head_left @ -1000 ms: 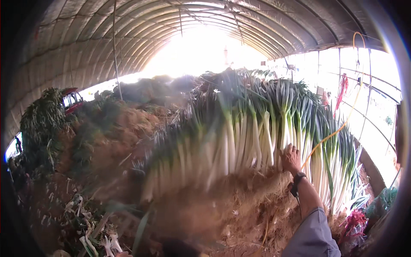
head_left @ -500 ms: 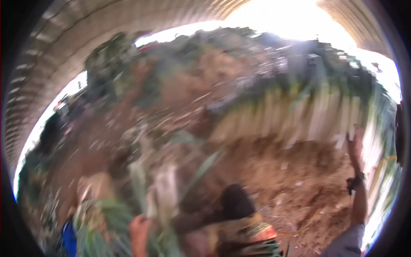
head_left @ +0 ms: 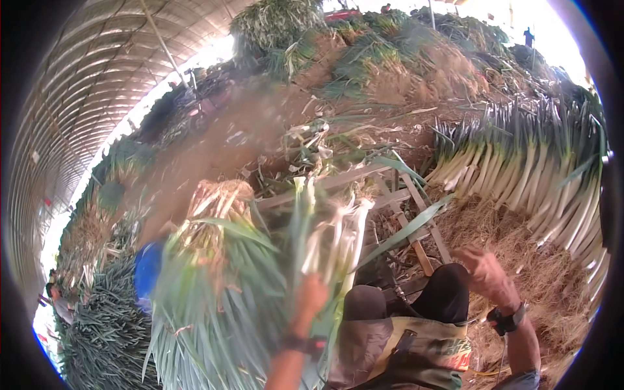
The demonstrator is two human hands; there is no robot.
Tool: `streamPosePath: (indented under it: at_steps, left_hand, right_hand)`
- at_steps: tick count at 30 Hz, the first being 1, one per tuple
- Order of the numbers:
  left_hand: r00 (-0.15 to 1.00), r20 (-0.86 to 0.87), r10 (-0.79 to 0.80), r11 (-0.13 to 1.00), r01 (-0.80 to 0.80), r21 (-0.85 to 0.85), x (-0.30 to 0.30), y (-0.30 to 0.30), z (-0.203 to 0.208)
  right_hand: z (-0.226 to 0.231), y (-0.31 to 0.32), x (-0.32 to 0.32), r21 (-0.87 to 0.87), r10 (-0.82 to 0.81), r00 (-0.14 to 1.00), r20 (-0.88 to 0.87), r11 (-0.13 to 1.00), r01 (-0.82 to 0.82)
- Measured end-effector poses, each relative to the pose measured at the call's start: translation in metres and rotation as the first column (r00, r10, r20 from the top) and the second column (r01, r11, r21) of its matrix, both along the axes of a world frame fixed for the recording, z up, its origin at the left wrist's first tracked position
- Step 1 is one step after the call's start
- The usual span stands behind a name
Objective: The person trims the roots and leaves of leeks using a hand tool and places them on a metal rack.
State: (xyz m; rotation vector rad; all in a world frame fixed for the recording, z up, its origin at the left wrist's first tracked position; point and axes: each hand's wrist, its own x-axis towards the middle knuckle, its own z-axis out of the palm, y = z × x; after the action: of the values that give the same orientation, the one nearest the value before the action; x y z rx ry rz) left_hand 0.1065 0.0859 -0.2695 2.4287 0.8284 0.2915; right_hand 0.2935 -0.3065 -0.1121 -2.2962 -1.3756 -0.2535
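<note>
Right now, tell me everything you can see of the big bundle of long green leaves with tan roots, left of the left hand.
The bundle lies with its tangled, tan, dry-looking roots away from the person. Pale stalks follow, then flat green leaves fan toward the picture's lower edge. A blue object shows at its left. The left hand, blurred, is at its right; whether they touch is unclear.

leeks (head_left: 354, 234) | white-stemmed, partly blurred | root ends forward | by left hand (head_left: 312, 294)

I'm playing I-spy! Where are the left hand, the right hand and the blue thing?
Left hand (head_left: 311, 298): head view, middle of the blurred hand.
Right hand (head_left: 490, 275): head view, middle of the hand.
Blue thing (head_left: 147, 274): head view, its visible side.
</note>
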Motion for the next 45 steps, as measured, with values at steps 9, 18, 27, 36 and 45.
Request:
streamPosePath:
  at_steps: [9,18,27,36,45]
  left_hand:
    - [0.974,-0.225,0.002,0.998,0.01,0.055,0.023,-0.013,0.0]
    - [0.991,-0.13,0.013,0.977,-0.04,-0.207,0.028,0.005,-0.01]
    - [0.997,-0.073,-0.021,0.85,-0.021,-0.526,0.015,0.018,0.023]
    - [0.995,0.04,0.086,0.79,-0.043,-0.612,0.014,0.04,0.033]
    - [0.999,0.01,0.048,0.875,-0.038,-0.483,0.001,0.056,0.055]
  right_hand:
    - [-0.011,0.122,-0.017,-0.074,0.19,0.913,-0.361,0.97,-0.231]
    - [-0.141,0.211,0.019,0.143,0.214,0.532,-0.819,0.975,-0.171]
    - [-0.122,0.243,0.019,-0.12,-0.123,0.376,-0.918,0.992,0.031]
    - [-0.158,0.267,0.028,-0.163,-0.235,0.522,-0.82,0.97,0.18]
    - [-0.121,0.262,0.03,0.092,0.065,0.15,-0.987,0.979,0.181]
